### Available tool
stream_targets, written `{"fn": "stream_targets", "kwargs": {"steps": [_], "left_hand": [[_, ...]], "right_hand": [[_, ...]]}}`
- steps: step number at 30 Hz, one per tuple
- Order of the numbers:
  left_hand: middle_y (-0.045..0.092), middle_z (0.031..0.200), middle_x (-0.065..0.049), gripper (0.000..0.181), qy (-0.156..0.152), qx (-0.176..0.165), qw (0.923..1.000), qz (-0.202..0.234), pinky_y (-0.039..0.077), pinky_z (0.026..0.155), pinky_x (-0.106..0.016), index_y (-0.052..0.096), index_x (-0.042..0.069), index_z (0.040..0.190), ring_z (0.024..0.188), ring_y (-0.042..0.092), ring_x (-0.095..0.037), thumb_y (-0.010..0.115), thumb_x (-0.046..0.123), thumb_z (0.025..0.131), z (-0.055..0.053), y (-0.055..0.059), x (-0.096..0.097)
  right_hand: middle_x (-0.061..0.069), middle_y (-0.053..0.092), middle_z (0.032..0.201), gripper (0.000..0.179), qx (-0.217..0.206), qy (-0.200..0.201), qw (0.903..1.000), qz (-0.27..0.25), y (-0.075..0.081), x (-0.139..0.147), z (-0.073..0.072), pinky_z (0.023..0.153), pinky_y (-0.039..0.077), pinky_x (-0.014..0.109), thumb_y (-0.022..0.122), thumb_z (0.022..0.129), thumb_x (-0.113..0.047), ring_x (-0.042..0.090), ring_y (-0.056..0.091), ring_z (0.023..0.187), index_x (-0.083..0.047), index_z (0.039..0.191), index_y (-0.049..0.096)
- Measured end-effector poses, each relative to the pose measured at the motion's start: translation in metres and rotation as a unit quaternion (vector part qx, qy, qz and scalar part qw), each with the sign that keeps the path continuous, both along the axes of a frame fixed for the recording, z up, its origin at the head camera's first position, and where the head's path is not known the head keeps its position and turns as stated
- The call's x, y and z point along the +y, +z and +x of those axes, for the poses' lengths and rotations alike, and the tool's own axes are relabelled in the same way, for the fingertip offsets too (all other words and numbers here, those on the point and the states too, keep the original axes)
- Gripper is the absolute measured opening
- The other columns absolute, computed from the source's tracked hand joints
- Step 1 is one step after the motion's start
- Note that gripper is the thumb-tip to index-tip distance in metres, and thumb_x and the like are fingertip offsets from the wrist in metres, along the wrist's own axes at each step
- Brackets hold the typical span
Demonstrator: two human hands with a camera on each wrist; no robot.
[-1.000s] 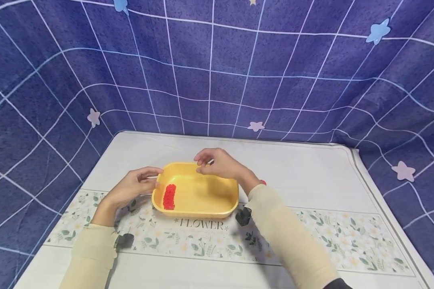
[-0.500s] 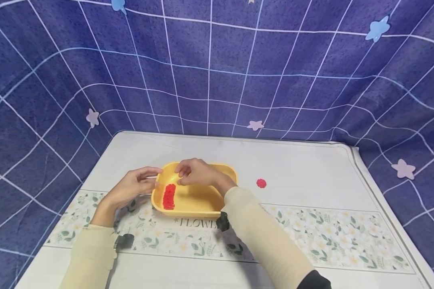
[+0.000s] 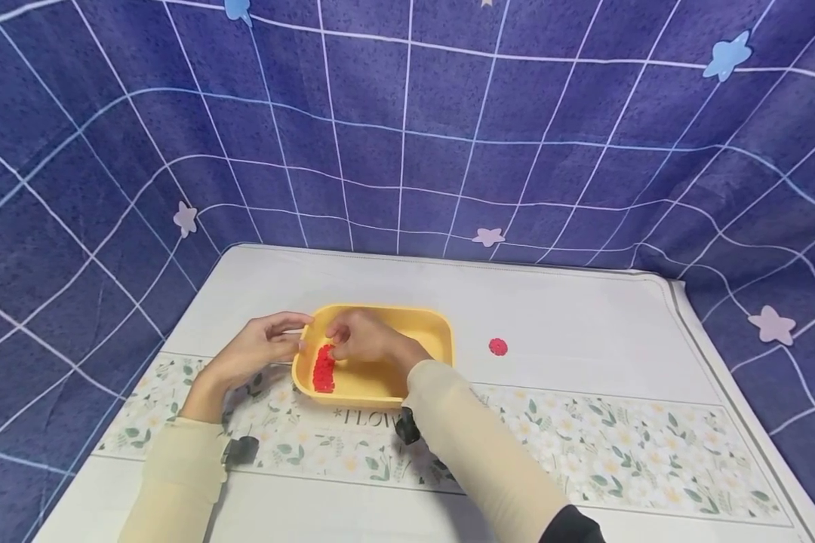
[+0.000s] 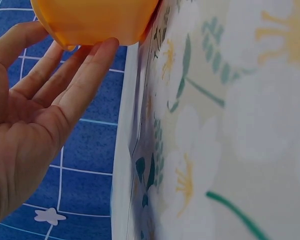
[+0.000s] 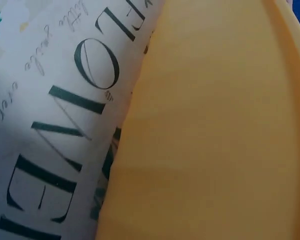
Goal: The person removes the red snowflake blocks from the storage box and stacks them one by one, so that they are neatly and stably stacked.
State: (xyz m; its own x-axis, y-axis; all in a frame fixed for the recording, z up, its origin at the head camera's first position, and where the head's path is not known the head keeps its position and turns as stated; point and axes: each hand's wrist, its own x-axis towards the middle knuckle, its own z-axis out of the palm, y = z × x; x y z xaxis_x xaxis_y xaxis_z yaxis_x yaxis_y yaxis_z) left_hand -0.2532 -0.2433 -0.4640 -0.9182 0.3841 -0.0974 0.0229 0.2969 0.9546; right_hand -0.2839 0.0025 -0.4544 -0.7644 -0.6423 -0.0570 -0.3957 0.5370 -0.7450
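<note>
A yellow tray (image 3: pixel 417 313) sits on the table, its left end holding a row of small red scalloped discs (image 3: pixel 323 377) packed against one another. My left hand (image 3: pixel 254 348) touches that end of the tray from outside, fingers relaxed and spread; in the left wrist view its fingertips rest against the tray's wall (image 4: pixel 100 22). My right hand (image 3: pixel 367 337) reaches down into the tray, thumb and fingers pinched together at the top of the row, with red showing at the tips. The right wrist view shows the tray's floor (image 5: pixel 210 125) but not the fingers.
One more red disc (image 3: pixel 498 346) lies flat on the white table to the right of the tray. A floral strip (image 3: pixel 625 452) with printed lettering runs across the tablecloth. A blue gridded curtain (image 3: pixel 441 98) with stars hangs behind and at both sides.
My right hand has moved left and down, from above the tray's far rim to the red row inside it, uncovering the loose disc. My left hand stays at the tray's end.
</note>
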Motion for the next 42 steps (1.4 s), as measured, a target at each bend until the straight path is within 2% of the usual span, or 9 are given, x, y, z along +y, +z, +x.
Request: {"fn": "stream_targets", "kwargs": {"steps": [4,11,17,24,30,42], "left_hand": [[0.055,0.147,-0.03,0.053,-0.003,0.001,1.0,0.008,0.064,0.09,-0.03,0.052,-0.002,0.144,0.125,0.067,-0.03,0.071,0.01,0.096,0.0,0.002,0.001],[0.055,0.146,-0.03,0.052,-0.007,0.0,0.9999,0.009,0.064,0.09,-0.032,0.053,-0.002,0.144,0.131,0.06,-0.044,0.071,0.008,0.096,-0.002,0.002,0.003],[0.055,0.147,-0.03,0.052,-0.002,0.001,1.0,0.005,0.064,0.09,-0.031,0.053,-0.002,0.144,0.134,0.057,-0.047,0.071,0.008,0.096,-0.001,0.0,0.003],[0.055,0.147,-0.029,0.052,0.001,0.0,1.0,0.002,0.064,0.089,-0.031,0.053,-0.001,0.144,0.134,0.057,-0.047,0.071,0.01,0.096,0.0,0.001,0.002],[0.055,0.147,-0.03,0.052,-0.001,0.0,1.0,0.004,0.064,0.089,-0.032,0.052,-0.002,0.144,0.132,0.059,-0.045,0.071,0.009,0.096,0.001,0.001,0.002],[0.055,0.147,-0.03,0.052,-0.004,-0.003,0.9999,0.016,0.064,0.09,-0.035,0.052,-0.002,0.143,0.133,0.059,-0.043,0.071,0.01,0.097,0.0,-0.001,0.0]], "right_hand": [[0.005,0.074,0.102,0.034,0.023,-0.014,0.9991,0.034,-0.002,-0.005,-0.002,0.084,0.053,0.014,0.081,0.087,-0.013,0.01,0.063,0.09,-0.002,0.118,0.072],[-0.001,0.066,0.08,0.019,0.041,-0.009,0.9976,0.056,-0.009,-0.015,-0.001,0.064,0.044,0.013,0.08,0.088,-0.016,0.008,0.054,0.072,-0.005,0.102,0.075],[-0.004,0.066,0.081,0.028,0.034,-0.011,0.9968,0.072,-0.01,-0.018,0.001,0.069,0.044,0.014,0.082,0.086,-0.02,0.008,0.054,0.076,-0.006,0.108,0.075],[-0.004,0.067,0.078,0.02,0.03,0.0,0.9968,0.074,-0.01,-0.017,0.001,0.065,0.043,0.015,0.082,0.088,-0.02,0.009,0.052,0.072,-0.007,0.102,0.076],[-0.004,0.071,0.08,0.021,0.018,-0.003,0.9971,0.074,-0.009,-0.018,0.002,0.064,0.045,0.014,0.082,0.087,-0.018,0.007,0.054,0.07,-0.006,0.104,0.078],[-0.006,0.064,0.075,0.022,0.005,0.026,0.9957,0.089,-0.008,-0.018,0.004,0.06,0.042,0.014,0.081,0.083,-0.019,0.006,0.054,0.065,-0.007,0.101,0.075]]}}
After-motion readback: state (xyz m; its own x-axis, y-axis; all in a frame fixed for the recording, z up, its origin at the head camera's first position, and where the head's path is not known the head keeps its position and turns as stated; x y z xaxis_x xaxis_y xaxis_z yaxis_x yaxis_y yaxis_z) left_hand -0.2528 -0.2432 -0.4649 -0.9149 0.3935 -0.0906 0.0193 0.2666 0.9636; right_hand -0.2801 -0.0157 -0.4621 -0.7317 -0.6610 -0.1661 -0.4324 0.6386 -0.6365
